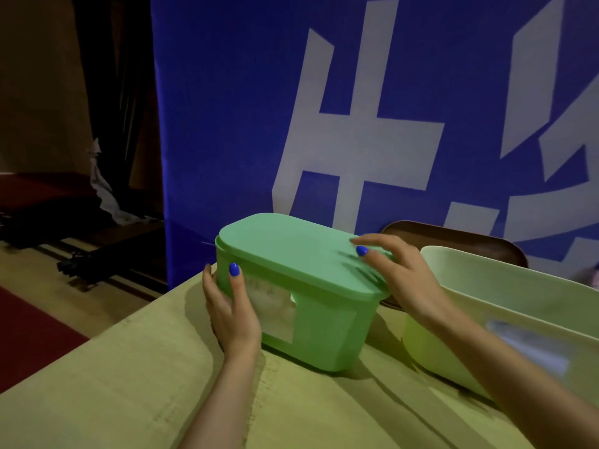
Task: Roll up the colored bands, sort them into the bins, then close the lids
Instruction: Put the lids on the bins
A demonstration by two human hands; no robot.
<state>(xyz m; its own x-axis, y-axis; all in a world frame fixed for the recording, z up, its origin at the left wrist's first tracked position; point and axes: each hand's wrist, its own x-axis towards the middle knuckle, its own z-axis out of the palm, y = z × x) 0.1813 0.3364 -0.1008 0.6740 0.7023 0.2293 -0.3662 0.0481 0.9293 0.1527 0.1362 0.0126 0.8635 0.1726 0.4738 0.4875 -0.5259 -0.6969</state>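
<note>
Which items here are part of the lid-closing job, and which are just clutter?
Job:
green bin
green lid
pale bin, open
left hand steadying the green bin
right hand on the green lid

Lying about:
brown tray
blue banner

a pale wooden tabletop fills the lower part of the view. behind it hangs a blue banner with large white shapes. a dark brown tray lies at the tabletop's far edge, just before the banner. to the left, the floor carries a red mat, and something white, perhaps crumpled cloth or paper, sits in the dim corner.
</note>
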